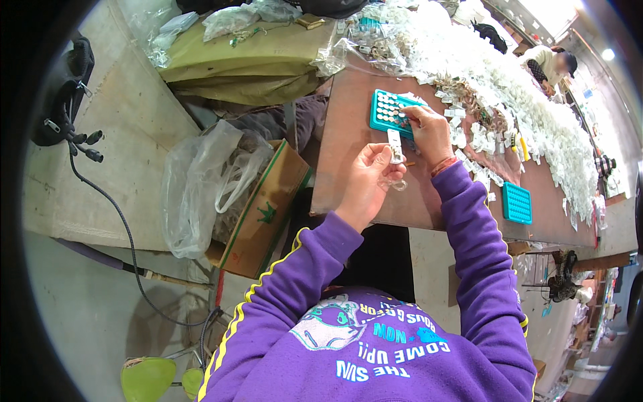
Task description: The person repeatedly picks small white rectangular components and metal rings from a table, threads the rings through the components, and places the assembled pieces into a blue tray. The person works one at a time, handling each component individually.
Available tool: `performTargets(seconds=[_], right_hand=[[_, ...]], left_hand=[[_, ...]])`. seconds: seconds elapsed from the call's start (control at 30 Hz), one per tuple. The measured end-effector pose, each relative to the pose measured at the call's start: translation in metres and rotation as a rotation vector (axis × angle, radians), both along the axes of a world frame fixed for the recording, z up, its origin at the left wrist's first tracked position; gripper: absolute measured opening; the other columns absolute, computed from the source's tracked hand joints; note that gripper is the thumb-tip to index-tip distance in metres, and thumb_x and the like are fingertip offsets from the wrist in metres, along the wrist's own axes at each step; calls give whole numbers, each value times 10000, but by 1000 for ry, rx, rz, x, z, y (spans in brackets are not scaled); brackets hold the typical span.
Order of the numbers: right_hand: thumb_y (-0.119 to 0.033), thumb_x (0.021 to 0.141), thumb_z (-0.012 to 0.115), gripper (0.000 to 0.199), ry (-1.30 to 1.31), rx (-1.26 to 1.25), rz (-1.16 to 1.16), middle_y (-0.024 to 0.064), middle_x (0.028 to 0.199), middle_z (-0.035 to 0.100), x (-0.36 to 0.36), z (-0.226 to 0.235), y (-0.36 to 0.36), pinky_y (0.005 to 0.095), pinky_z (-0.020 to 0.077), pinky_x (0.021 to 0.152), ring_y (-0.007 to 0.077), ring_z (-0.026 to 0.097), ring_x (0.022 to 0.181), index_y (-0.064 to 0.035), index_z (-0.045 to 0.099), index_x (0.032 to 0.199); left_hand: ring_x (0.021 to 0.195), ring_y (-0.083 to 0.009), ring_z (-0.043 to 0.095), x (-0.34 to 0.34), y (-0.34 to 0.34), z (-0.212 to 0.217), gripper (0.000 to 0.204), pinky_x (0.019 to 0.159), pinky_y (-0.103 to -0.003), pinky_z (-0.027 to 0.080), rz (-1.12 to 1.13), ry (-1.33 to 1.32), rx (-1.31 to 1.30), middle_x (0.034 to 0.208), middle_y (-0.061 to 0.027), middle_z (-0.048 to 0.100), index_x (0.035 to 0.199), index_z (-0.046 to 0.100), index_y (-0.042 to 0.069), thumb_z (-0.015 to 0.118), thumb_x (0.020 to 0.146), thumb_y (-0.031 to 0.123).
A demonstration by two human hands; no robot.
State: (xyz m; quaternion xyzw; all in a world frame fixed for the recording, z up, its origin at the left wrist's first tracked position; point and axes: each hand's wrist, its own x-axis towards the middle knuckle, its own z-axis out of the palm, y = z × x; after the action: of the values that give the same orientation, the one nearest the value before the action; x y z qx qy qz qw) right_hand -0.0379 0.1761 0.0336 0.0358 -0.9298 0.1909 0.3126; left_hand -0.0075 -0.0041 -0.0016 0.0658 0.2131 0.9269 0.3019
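Observation:
My left hand [368, 179] pinches a small white plastic battery case [395, 142] between thumb and fingers, just in front of a teal tray. A thin clear loop of wire [399, 185] hangs below those fingers. Rows of round, shiny button cells [388, 107] fill much of the teal tray [380, 125]. Over the tray's right side, my right hand [431, 134] has its thumb and fingertips pressed together. Whatever is between them is too small to make out.
A heap of white pieces [495, 87] covers the table's far and right side. A second teal tray [517, 203] lies near the right front edge. Yellow-handled pliers [523, 147] rest by the heap. Left stands a cardboard box [264, 211] with a plastic bag [194, 194]. Another person [550, 65] is far right.

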Motion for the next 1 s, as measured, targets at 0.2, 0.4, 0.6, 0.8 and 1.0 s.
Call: performTargets(seconds=[0.2, 0.4, 0.6, 0.8, 1.0], right_hand=[[-108, 867, 606, 169, -39, 117, -89, 111, 941, 687, 9, 2, 8, 378, 528, 704, 305, 664, 825, -132, 697, 1007], [-121, 844, 654, 182, -57, 130, -72, 115, 983, 692, 20, -5, 6, 359, 529, 706, 302, 676, 831, -121, 709, 1017], [-120, 827, 669, 125, 11, 208, -131, 102, 926, 679, 19, -6, 12, 361, 516, 710, 291, 659, 802, -96, 718, 940], [-120, 820, 659, 58, 23, 80, -61, 72, 828, 653, 16, -9, 16, 375, 506, 734, 281, 628, 820, -104, 709, 843], [-63, 795, 692, 101, 4, -94, -9, 76, 846, 688, 28, 17, -8, 315, 523, 657, 235, 659, 707, -77, 713, 893]], left_hand=[[790, -170, 618, -1, 1, 0, 132, 704, -266, 517, 2, 2, 0, 954, -133, 643, 1063, 529, 70, 567, 974, 161], [780, -167, 611, 0, 0, 0, 127, 704, -266, 516, 1, 6, 2, 943, -133, 645, 1054, 535, 70, 569, 974, 162], [780, -168, 612, 0, 1, -1, 136, 712, -268, 514, -2, 4, 7, 945, -129, 646, 1056, 535, 74, 578, 970, 169], [781, -169, 615, -1, 1, -2, 140, 713, -269, 512, -4, 12, 1, 942, -129, 645, 1059, 535, 75, 579, 969, 173], [780, -169, 611, 0, 0, -1, 141, 704, -271, 507, -3, -2, -1, 938, -120, 643, 1061, 531, 72, 576, 970, 170]])
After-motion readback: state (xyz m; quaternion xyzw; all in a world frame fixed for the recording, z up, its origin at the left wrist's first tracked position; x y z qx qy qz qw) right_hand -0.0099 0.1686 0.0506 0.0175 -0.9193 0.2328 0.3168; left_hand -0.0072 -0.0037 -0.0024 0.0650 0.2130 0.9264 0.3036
